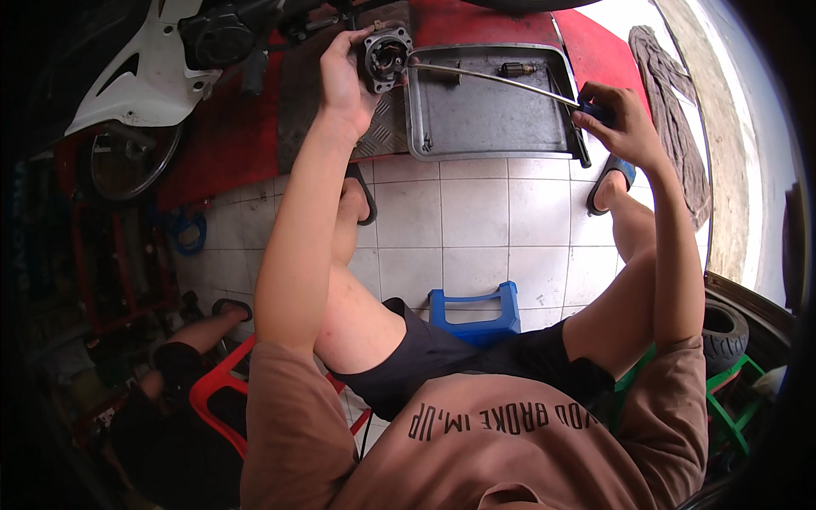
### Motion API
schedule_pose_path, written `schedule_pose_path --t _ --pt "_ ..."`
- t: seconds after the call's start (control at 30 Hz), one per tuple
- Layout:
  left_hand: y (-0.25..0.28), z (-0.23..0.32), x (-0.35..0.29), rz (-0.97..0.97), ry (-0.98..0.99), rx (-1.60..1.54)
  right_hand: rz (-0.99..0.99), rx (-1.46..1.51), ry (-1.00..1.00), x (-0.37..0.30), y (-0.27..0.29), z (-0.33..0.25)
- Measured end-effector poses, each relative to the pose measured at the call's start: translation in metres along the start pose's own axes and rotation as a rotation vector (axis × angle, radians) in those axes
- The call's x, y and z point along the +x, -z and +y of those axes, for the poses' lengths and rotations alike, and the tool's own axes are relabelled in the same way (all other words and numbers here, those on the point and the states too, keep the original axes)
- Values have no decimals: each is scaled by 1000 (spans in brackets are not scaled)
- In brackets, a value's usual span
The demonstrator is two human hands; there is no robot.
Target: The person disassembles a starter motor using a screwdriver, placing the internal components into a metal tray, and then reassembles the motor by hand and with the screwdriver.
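My left hand (340, 81) grips a metal engine part (388, 61) with a bolt-holed flange and a dark round cavity facing up. Some of its left side is hidden by my fingers. In my right hand (625, 123) is a long screwdriver (501, 81), the fingers closed round its dark blue handle. Its thin shaft reaches left across a grey metal tray (493, 156), and the tip ends at the right edge of the engine part. A small dark cylindrical part (518, 70) lies in the tray, near the shaft.
The tray stands on a red and dark metal platform (221, 166), beside a motorcycle with a white panel (140, 81). A brown cloth (671, 110) lies at the right. Below are a blue stool (474, 319) and a tyre (724, 333). Another person's leg (208, 330) shows at the left.
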State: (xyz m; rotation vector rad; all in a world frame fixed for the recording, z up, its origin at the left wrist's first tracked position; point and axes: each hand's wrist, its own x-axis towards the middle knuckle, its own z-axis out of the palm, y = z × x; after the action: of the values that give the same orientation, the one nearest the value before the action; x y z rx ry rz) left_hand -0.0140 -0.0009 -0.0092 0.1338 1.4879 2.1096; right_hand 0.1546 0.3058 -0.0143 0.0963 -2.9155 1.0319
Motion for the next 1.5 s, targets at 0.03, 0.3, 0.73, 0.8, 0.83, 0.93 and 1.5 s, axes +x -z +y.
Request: schedule_pose_path --t 0.03,0.3,0.73,0.8,0.83,0.93,1.5 --pt "0 -1 3 -20 -48 39 33 55 -34 0 0 9" --pt "-4 -28 11 58 -801 832 188 93 -164 4 1 26" --pt "-33 -20 -16 -126 -913 1173 212 398 -242 -7 -8 9" --pt "-40 -27 -30 -127 -916 1197 177 558 -274 0 -28 -20" --pt "-46 -32 -33 -147 -914 1214 158 571 -276 1 -34 -26" --pt "-62 -46 -39 -195 -906 1235 168 624 -275 5 -53 -41" --pt "-66 -60 -44 -229 -855 1445 87 611 -349 11 -65 -46"
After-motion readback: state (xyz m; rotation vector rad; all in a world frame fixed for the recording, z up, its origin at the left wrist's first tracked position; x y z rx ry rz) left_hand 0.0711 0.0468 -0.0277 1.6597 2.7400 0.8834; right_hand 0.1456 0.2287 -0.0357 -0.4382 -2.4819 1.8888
